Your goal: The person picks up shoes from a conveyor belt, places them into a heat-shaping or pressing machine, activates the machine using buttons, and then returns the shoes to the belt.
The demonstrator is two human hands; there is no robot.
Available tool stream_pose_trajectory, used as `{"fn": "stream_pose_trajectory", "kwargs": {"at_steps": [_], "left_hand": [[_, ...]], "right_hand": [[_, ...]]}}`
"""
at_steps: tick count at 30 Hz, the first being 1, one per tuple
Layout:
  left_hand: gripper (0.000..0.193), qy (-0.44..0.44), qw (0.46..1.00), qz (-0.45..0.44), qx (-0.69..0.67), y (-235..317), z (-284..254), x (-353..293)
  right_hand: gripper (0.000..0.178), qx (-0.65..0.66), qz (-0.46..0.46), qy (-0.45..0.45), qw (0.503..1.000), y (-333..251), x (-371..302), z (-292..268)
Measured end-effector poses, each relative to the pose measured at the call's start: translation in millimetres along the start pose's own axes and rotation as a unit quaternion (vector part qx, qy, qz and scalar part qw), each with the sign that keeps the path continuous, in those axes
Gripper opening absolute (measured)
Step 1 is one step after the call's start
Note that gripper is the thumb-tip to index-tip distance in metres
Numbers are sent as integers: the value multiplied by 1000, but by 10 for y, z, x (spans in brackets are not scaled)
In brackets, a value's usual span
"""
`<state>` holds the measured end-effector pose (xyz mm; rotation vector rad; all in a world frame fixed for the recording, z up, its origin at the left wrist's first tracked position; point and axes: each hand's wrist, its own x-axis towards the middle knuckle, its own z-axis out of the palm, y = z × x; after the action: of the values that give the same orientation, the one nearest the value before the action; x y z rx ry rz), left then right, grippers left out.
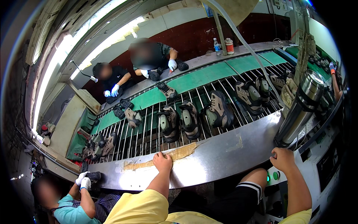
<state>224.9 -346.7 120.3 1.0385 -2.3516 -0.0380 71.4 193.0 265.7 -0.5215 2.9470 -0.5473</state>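
My left hand (163, 161) lies palm down on the metal ledge (223, 156), on a strip of brown tape (182, 152). Its fingers are apart and hold nothing. My right hand (282, 158) is a loose fist just below the base of a steel thermos (302, 108), with nothing visible in it. Beyond the ledge, several brown-and-black shoes rest on a rod conveyor (145, 138). Nearest my left hand are a shoe (169, 123) and another shoe (190, 120); a larger shoe (219, 110) lies to their right.
Across the conveyor, two gloved people handle dark shoes beside a green belt (209, 72). At lower left a gloved person (74, 205) holds a dark shoe part (94, 176). A water bottle (216, 45) stands on the far ledge. A control panel (275, 175) is below my right hand.
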Motion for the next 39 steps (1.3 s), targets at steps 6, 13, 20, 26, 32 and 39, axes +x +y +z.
{"fn": "stream_pose_trajectory", "kwargs": {"at_steps": [6, 13, 20, 26, 32, 39], "left_hand": [[32, 9, 1000, 11, -12, 21, 35, 18], [30, 20, 1000, 10, 3, -36, -21, -3], [30, 14, 1000, 9, -2, 0, -8, 8], [30, 11, 1000, 7, 2, -45, -49, 0], [30, 13, 1000, 10, 1, -29, -33, 4], [29, 13, 1000, 3, 10, -42, -72, -3]], "right_hand": [[22, -6, 8, 1, 1000, -19, -23, -26], [21, 3, 1, 0, 1000, -35, -8, -6], [21, -2, 2, -2, 1000, -16, -13, -11], [21, -1, -7, -1, 1000, -15, 3, 27], [21, -5, 0, -1, 1000, -18, -10, 11], [21, 0, -5, 1, 1000, -23, -10, 12]]}}
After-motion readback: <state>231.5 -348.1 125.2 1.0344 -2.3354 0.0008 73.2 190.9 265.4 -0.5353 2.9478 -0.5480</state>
